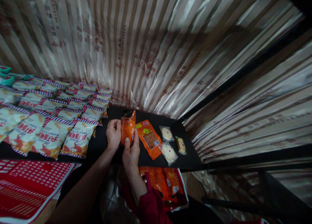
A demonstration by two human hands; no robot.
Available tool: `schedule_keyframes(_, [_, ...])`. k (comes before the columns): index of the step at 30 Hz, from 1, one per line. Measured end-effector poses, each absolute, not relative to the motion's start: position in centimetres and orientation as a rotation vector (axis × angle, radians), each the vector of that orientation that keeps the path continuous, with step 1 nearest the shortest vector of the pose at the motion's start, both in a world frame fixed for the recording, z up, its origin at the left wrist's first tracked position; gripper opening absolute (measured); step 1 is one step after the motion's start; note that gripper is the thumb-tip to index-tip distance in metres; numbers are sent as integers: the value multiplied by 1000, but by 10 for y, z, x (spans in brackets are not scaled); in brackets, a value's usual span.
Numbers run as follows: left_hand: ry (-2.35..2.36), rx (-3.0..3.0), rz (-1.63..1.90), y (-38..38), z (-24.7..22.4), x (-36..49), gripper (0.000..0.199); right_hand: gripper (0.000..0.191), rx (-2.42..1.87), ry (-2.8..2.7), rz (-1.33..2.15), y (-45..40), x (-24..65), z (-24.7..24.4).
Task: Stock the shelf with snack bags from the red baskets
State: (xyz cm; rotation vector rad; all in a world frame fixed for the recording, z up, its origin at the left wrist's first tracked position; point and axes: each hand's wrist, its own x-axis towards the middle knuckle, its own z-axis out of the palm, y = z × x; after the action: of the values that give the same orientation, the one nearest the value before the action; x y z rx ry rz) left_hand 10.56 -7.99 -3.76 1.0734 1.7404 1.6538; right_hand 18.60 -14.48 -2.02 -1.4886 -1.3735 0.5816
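An orange snack packet [127, 128] stands upright between my two hands over the black shelf [97, 146]. My left hand [113, 134] has its fingers against the packet's left edge. Around its lower right side is my right hand [131, 149], with the thumb on the front. Just right of the packet, a larger flat orange bag [148, 138] lies on the shelf. Beside that bag are two round pale items in clear wrappers [167, 133] [168, 153] and a small yellow wrapped piece [180, 145].
Rows of white and red snack bags [52, 136] cover the shelf's left part, with green packets [6, 79] at the far left. Below are a red basket [29, 185] and another basket [184, 188] holding orange packets. Striped sheeting [146, 55] hangs behind; a dark bar slants at right.
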Motion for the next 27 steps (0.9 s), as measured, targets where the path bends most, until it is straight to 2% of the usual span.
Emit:
schedule_keyframes(6, [1497, 1040, 1596, -84, -36, 103, 34, 51, -1494, -1471, 396, -135, 181, -22])
schedule_keyframes(12, [1338, 980, 1555, -81, -37, 98, 43, 53, -1565, -1595, 352, -128, 175, -24])
schedule_keyframes(27, [1100, 889, 1423, -72, -34, 98, 43, 60, -1654, -1776, 361, -119, 169, -25])
